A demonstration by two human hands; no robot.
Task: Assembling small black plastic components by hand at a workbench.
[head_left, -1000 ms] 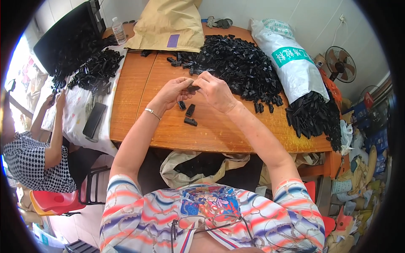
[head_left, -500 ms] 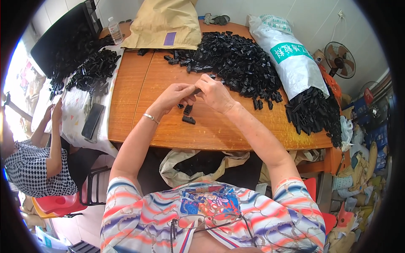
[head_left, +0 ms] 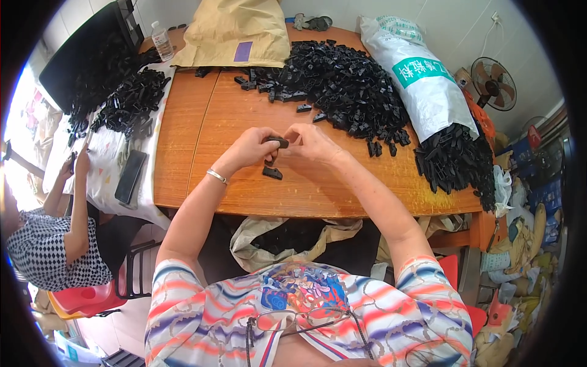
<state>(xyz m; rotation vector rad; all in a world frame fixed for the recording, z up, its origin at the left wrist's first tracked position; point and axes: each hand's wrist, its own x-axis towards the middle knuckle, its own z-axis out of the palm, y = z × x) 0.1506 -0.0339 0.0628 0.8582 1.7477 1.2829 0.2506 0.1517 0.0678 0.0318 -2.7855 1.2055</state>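
Observation:
Over the middle of the wooden table (head_left: 183,140), my left hand (head_left: 252,148) pinches a small black plastic piece (head_left: 279,142) between thumb and fingers. My right hand (head_left: 315,144) is close beside it, fingers drawn together at the piece's right end; what they hold, if anything, is too small to make out. A loose black piece (head_left: 272,174) lies on the tabletop just below my left hand, and another is partly hidden under its fingers. Beyond my hands spreads a large heap of similar black pieces (head_left: 348,85).
A white sack (head_left: 422,76) on the right spills longer black pieces (head_left: 455,162). A brown paper bag (head_left: 235,30) and a bottle (head_left: 162,41) stand at the back. On the left, a co-worker (head_left: 55,244) handles parts near a phone (head_left: 131,177). An open sack (head_left: 244,244) hangs below the table edge.
Both hands have come slightly nearer to me, and the black piece now shows in my left fingers. Two pieces now lie apart at the heap's near edge, by where my right hand was.

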